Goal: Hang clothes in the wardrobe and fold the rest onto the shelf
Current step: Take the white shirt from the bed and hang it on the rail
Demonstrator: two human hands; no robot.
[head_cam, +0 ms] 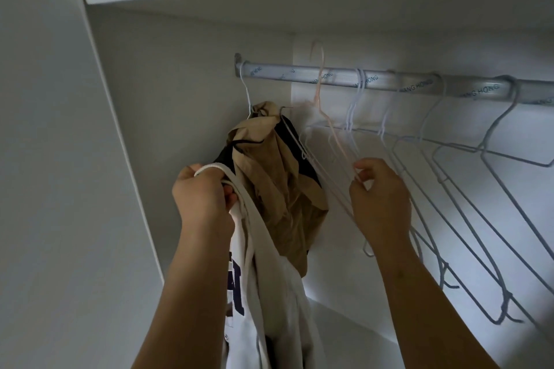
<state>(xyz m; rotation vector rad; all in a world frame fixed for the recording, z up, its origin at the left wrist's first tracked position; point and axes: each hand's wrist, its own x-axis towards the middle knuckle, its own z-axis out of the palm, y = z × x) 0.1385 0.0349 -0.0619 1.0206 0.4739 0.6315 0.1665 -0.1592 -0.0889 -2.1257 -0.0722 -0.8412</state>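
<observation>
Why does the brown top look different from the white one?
The brown top hangs from a hanger on the rail; the white top dangles from the left hand, with no hanger yet. The brown top has black patches; the white top has purple lettering. Both droop near the rail's left end.

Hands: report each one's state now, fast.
Left hand: closed, gripping the white garment by its strap.
Right hand: closed, pinching the pink hanger by its wire.

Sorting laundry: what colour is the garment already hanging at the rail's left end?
Tan garment with black panels; head view.
</observation>
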